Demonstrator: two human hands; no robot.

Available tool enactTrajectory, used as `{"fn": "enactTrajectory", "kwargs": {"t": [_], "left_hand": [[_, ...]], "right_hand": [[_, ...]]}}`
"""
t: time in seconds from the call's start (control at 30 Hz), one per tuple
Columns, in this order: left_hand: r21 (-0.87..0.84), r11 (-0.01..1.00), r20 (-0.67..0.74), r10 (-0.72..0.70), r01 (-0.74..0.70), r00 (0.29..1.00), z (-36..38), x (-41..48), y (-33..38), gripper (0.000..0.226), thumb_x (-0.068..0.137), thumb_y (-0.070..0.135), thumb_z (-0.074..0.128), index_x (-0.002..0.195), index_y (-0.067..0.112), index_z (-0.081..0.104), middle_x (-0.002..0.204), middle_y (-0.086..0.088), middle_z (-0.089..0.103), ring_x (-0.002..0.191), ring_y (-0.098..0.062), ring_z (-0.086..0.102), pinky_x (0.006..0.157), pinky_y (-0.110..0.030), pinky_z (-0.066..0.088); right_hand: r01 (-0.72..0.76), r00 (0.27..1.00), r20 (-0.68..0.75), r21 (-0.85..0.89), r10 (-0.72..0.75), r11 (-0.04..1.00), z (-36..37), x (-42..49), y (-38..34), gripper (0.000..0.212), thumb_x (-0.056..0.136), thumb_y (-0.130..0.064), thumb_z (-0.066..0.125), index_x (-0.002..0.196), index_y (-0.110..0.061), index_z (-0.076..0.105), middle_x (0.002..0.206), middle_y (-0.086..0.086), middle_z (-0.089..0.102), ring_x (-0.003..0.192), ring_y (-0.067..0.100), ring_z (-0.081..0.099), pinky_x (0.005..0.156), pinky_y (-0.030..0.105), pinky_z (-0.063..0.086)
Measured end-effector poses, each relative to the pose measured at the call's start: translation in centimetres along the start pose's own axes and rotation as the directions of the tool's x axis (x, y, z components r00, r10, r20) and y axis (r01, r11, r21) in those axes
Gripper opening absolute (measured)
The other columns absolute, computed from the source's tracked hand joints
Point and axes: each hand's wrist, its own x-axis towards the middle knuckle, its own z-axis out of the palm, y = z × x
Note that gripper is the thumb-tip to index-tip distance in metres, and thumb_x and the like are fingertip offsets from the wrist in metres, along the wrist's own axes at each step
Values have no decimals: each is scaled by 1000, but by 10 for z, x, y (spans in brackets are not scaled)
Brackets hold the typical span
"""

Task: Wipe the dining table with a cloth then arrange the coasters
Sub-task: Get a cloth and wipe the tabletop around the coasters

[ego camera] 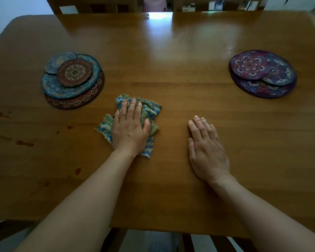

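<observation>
A crumpled blue, green and yellow cloth lies on the wooden dining table, near its middle. My left hand presses flat on the cloth with straight fingers. My right hand rests palm down on the bare wood to the right of the cloth. A stack of round patterned coasters and mats in blue and red sits at the left. A second stack in purple and blue sits at the right.
Dark reddish stains mark the table's left near part. Wooden chair backs stand behind the far edge, and a chair shows below the near edge. A bright reflection lies on the far middle of the table.
</observation>
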Motion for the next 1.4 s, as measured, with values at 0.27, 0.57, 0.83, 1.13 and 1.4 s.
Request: {"fn": "enactTrajectory", "kwargs": {"t": [0.27,0.57,0.83,1.13,1.4], "left_hand": [[1,1000,-8,30,-30,1000,1,67,55,60,101,45,21,156,22,14,165,2,6,151,-20,-3,122,-41,2],[-41,976,12,214,-213,977,6,-51,38,63,96,48,25,154,24,28,162,5,18,151,-15,6,121,-39,11],[-23,999,-21,-32,32,999,-4,54,19,61,101,46,24,156,23,16,165,5,8,151,-16,-2,123,-38,3],[-41,994,-3,106,-106,994,-4,169,110,61,101,47,24,156,22,15,165,4,7,151,-19,-1,122,-39,3],[-73,849,20,527,-524,850,3,101,134,54,104,43,24,155,28,18,164,10,11,151,-11,1,121,-35,1]], "right_hand": [[-46,999,-15,23,47,999,3,5,-1,59,95,-34,28,151,-16,32,160,4,25,149,18,15,122,38,10],[-7,998,-59,28,9,1000,-8,12,4,50,91,-30,42,138,-18,50,147,4,46,137,22,38,112,38,23],[-236,963,-109,89,245,968,-11,62,37,49,97,-27,43,143,-11,39,153,11,32,145,26,22,121,42,15],[-234,949,-200,74,244,969,-1,62,34,56,93,-24,42,145,-4,33,147,14,40,141,27,30,118,45,22],[-248,946,-206,41,251,968,-3,67,35,51,89,-27,41,135,-7,46,145,15,44,138,29,33,117,46,23]]}}
